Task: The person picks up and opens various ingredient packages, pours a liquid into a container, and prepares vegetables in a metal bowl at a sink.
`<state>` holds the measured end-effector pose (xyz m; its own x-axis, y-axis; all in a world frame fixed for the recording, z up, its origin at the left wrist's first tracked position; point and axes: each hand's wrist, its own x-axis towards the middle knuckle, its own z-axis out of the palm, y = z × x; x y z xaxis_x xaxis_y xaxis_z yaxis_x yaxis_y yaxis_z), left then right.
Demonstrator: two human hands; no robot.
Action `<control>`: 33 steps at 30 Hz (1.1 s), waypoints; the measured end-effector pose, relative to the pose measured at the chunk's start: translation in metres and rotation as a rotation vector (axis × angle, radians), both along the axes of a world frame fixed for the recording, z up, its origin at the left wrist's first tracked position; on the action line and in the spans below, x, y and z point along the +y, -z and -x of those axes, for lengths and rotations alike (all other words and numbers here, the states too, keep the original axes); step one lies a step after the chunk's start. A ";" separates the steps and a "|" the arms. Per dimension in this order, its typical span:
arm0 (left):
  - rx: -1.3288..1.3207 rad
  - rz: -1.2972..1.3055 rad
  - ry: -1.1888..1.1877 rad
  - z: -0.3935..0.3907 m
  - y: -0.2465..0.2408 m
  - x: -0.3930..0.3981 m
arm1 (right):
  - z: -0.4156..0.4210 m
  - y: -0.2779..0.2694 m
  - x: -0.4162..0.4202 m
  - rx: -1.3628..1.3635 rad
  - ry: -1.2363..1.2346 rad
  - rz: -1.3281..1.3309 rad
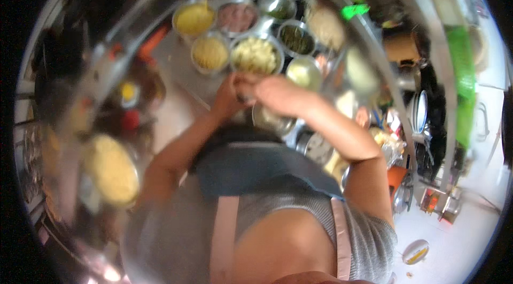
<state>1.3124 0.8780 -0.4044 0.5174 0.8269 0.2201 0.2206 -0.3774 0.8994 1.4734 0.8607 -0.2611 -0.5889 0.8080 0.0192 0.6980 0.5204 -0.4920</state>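
Note:
My left hand and my right hand meet in front of my chest, fingers bent together. Blur hides whether something small sits between them. Just beyond the fingers stands a round metal container filled with pale yellow chunks. A container of yellowish shreds or grains is to its left, and one with dark green contents to its right. Beneath my right wrist, partly covered by it, is a metal bowl. Close to the right forearm is a container with pale yellow-green contents.
Farther back are containers of yellow food and pinkish food. An oval heap of pale yellow food lies at lower left. A curved metal rail runs along the right. A bright green strip hangs beyond it.

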 end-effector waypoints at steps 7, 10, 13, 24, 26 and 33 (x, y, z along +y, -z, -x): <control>0.018 -0.098 -0.056 -0.001 0.011 -0.003 | 0.018 -0.033 0.005 -0.495 0.289 0.153; 0.027 -0.036 -0.031 -0.001 -0.005 -0.006 | -0.004 -0.008 0.004 -0.107 0.012 -0.223; 0.121 0.013 -0.075 0.001 -0.018 -0.008 | 0.007 -0.012 0.005 -0.299 0.026 -0.102; 0.035 0.025 -0.068 -0.001 -0.004 -0.003 | 0.003 -0.010 0.001 -0.326 0.016 -0.043; 0.047 -0.038 -0.043 -0.001 0.005 -0.002 | 0.011 -0.012 0.003 -0.426 0.142 0.078; -0.078 -0.181 -0.023 -0.003 0.013 -0.002 | 0.014 -0.025 -0.004 -0.389 0.126 0.069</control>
